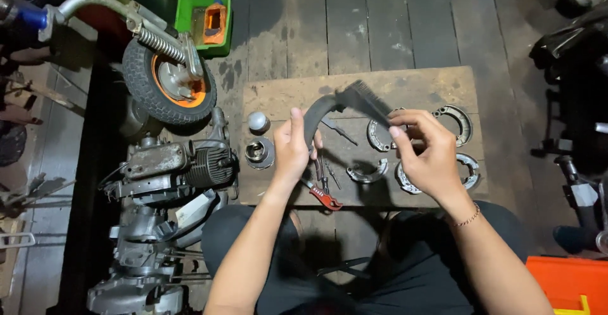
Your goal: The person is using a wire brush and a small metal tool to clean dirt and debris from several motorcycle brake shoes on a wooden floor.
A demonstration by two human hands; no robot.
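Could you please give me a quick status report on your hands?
Left hand grips curved dark brake shoe. Right hand holds black brush against it. Nothing between them.

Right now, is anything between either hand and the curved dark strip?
Nothing visible: the left hand grips one end of the curved dark strip and the right hand pinches the other, above the wooden board.
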